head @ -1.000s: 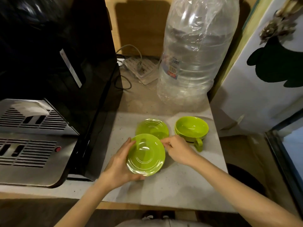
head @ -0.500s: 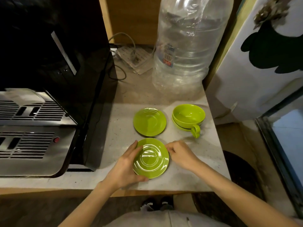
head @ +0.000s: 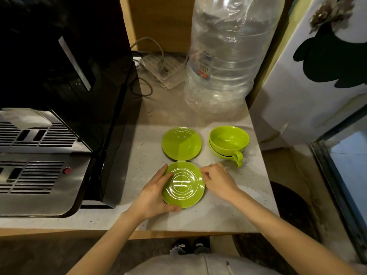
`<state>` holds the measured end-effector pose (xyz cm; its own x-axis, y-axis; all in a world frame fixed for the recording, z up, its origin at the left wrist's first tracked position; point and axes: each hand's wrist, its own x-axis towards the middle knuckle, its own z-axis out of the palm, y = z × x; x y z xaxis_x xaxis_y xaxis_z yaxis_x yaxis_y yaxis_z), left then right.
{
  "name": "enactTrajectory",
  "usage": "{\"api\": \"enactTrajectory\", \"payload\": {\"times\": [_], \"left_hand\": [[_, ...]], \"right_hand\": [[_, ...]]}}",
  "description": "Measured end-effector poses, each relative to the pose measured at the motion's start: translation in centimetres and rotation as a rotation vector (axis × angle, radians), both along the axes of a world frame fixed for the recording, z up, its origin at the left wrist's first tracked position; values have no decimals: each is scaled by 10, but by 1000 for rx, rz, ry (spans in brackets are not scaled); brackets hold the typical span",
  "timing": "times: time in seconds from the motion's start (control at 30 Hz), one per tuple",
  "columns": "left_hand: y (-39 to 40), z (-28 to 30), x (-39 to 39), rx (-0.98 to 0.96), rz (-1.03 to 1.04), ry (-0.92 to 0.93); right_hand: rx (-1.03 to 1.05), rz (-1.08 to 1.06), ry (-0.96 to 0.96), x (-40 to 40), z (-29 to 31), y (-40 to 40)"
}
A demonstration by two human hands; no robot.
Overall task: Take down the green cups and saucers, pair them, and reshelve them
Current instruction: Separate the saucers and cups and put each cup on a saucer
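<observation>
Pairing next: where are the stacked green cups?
Head view: the stacked green cups sit at the counter's right, beside the far green saucer.

Arms: bare to the elbows, no sleeves, watch or rings on left hand (head: pixel 154 192) or right hand (head: pixel 218 180).
Top: grey fabric (head: pixel 198 264).
Shoes: dark, pale soles (head: pixel 190 246).
</observation>
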<state>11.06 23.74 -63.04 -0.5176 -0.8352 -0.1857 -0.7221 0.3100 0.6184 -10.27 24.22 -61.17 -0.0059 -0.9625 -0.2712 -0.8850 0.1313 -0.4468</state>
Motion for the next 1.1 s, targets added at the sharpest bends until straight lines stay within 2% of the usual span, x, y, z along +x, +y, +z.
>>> {"api": "enactTrajectory", "payload": {"times": [0.37, 0.47, 0.6, 0.73, 0.8, 0.93, 1.03, 1.1], "left_hand": [[-9, 17, -14, 104, 20, -64], [-17, 31, -27, 77, 54, -50], [-34, 54, -56, 32, 83, 79], [-48, 68, -92, -9, 95, 211], [-52, 69, -109, -13, 110, 245], [-55, 63, -135, 62, 152, 257], [-55, 61, -147, 68, 193, 255], [-54, 60, -150, 48, 210, 262]], "right_hand": [[-51, 7, 22, -1, 10, -9], [-180, -5, -71, -2, 28, -7], [-416, -78, -263, -17, 56, -7], [-546, -218, -331, -52, 73, -11], [-521, -279, -362, -74, 72, -15], [-270, -395, -430, -107, 54, -18], [-121, -430, -495, -112, 40, -17], [-96, -425, -584, -111, 36, -17]]}}
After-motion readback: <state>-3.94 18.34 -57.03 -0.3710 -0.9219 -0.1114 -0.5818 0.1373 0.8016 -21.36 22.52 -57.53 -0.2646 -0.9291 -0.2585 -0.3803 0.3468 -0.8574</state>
